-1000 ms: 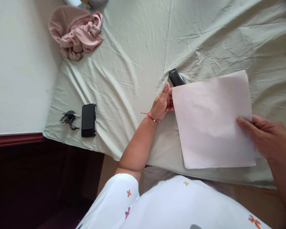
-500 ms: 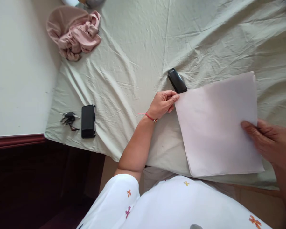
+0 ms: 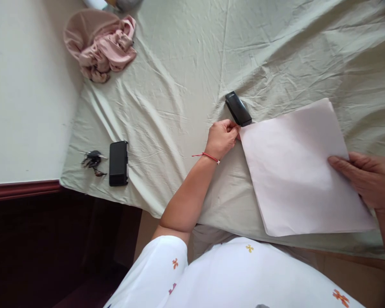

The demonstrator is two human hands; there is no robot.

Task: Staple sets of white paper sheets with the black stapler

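— Near the front edge of the bed, what lies under the hands?

— A stack of pale paper [image 3: 301, 171], flat on the green sheet [image 3: 179, 85], its near corner overhanging the edge a little. The left hand [image 3: 222, 137] is pinched shut on the stack's far-left corner; the right hand [image 3: 370, 179] rests on the opposite side, fingers spread on top, thumb hidden, so I cannot tell if it grips.

— Why held that way?

— My guess: one hand at each end keeps the sheets squared and stops them sliding on the wrinkled cloth.

— And the stapler?

— A black stapler [image 3: 237, 108] lies just beyond the pinched corner, its near end touching or almost touching the paper there. Its long axis runs diagonally, from far-left to near-right, pointing into that corner.

— How does the stack sit?

— Turned slightly clockwise; its long axis runs left to right, dipping toward the right hand.

— Further out?

— A black phone [image 3: 118, 163] and keys [image 3: 92, 160] near the bed's left corner, a pink cloth [image 3: 102, 42] bunched farther back.
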